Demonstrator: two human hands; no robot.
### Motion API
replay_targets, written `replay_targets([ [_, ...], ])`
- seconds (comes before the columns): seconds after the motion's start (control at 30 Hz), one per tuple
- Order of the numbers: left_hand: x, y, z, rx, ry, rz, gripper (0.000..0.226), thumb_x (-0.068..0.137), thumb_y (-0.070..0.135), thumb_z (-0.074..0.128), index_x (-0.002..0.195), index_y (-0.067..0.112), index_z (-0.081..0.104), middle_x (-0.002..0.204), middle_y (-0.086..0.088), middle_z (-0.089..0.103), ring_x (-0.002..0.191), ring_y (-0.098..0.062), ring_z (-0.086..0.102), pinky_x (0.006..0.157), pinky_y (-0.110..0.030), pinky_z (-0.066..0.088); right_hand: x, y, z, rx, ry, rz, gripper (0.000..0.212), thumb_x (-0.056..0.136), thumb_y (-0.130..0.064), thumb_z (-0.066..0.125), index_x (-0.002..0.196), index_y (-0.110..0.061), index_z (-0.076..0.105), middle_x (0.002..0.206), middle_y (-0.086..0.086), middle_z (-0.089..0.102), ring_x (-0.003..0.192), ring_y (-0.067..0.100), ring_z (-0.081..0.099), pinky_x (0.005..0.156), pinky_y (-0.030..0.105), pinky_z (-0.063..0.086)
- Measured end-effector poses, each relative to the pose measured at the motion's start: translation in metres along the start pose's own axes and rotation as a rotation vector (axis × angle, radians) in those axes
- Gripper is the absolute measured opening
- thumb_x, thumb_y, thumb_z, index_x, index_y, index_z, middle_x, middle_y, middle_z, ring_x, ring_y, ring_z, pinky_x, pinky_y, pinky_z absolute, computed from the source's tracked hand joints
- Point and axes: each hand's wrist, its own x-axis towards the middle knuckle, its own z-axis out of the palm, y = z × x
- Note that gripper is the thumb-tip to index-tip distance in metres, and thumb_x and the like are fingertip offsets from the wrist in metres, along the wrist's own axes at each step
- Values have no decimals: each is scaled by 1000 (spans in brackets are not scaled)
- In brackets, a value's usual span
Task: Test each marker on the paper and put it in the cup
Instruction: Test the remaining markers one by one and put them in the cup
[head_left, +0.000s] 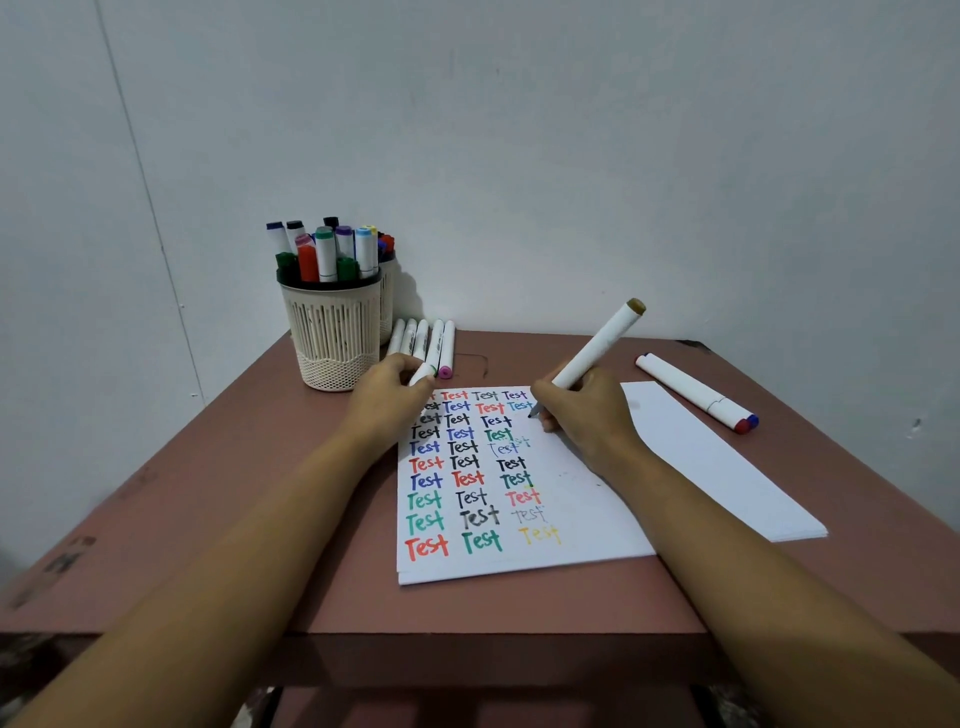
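Note:
A white paper (587, 525) covered with rows of coloured "Test" words lies on the brown table. My right hand (582, 415) grips a white marker (597, 345) with an olive end cap, its dark tip touching the paper near the top right of the writing. My left hand (389, 387) rests at the paper's top left corner, its fingers curled round the end of a white marker (423, 371) from the row behind it. A cream slotted cup (332, 332) holding several markers stands at the back left.
Several white markers (434, 340) lie side by side behind the paper, next to the cup. A second cup (387, 296) stands behind the first. Two more markers (696, 392) lie at the right, beyond a blank sheet (727, 467). The wall is close behind.

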Motion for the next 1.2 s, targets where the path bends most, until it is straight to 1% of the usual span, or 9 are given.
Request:
replay_targets([
  [0.13, 0, 1, 0, 5, 0, 4, 27, 91, 18, 55, 116, 9, 58, 113, -6, 61, 95, -15, 53, 80, -25, 38, 1, 0, -1, 9, -26, 10, 11, 81, -1, 62, 72, -5, 57, 58, 8, 58, 47, 13, 54, 53, 26, 49],
  [0.27, -1, 1, 0, 18, -2, 13, 28, 92, 18, 54, 118, 8, 57, 115, -6, 61, 95, -14, 52, 80, -25, 38, 3, 2, 0, -23, 22, 11, 13, 78, -5, 62, 70, -7, 53, 52, 5, 56, 46, 18, 51, 53, 32, 46],
  [0.37, 0, 1, 0, 12, -4, 8, 27, 91, 18, 54, 116, 8, 58, 114, -6, 61, 96, -15, 53, 81, -26, 38, 2, 2, 0, -1, 63, 5, 12, 80, -4, 62, 71, -6, 53, 59, 9, 56, 45, 14, 52, 51, 28, 45],
  [0.5, 0, 0, 0, 15, -7, 5, 28, 91, 19, 55, 116, 8, 58, 115, -7, 61, 102, -18, 55, 85, -28, 40, 2, 1, 0, 0, 39, 5, 12, 81, -2, 61, 72, -5, 55, 61, 11, 57, 46, 13, 53, 50, 25, 46],
  [0.7, 0, 0, -1, 19, -11, 11, 27, 91, 18, 55, 116, 8, 59, 115, -7, 62, 103, -20, 56, 88, -30, 41, 4, 2, 1, -41, 70, 12, 17, 78, -6, 62, 68, -8, 49, 57, 8, 54, 45, 17, 50, 52, 30, 44],
  [0.83, 0, 0, 0, 16, -13, 12, 26, 91, 18, 55, 115, 8, 59, 114, -7, 62, 102, -20, 56, 87, -30, 42, 3, 3, 0, -51, 55, 8, 15, 78, -8, 62, 68, -8, 50, 56, 8, 55, 47, 19, 50, 55, 32, 44],
  [1.03, 0, 0, -1, 36, -24, 19, 28, 91, 19, 55, 116, 8, 58, 115, -7, 61, 103, -20, 56, 90, -31, 43, 2, 1, 0, -6, 89, 13, 11, 81, -5, 61, 73, -7, 54, 63, 10, 59, 48, 15, 54, 52, 27, 47],
  [1.13, 0, -1, -1, 35, -25, 17, 27, 91, 19, 55, 116, 9, 59, 114, -7, 61, 102, -20, 56, 90, -32, 43, 2, 1, 1, -50, 93, 3, 10, 80, -7, 62, 73, -7, 55, 65, 11, 61, 50, 17, 54, 55, 29, 47],
  [1.2, 0, -1, -1, 33, -27, 18, 26, 91, 19, 55, 115, 9, 59, 113, -7, 62, 101, -20, 56, 88, -31, 42, 1, -1, 1, -96, 89, -6, 14, 80, -10, 61, 70, -9, 51, 63, 10, 58, 50, 16, 52, 53, 28, 43],
])
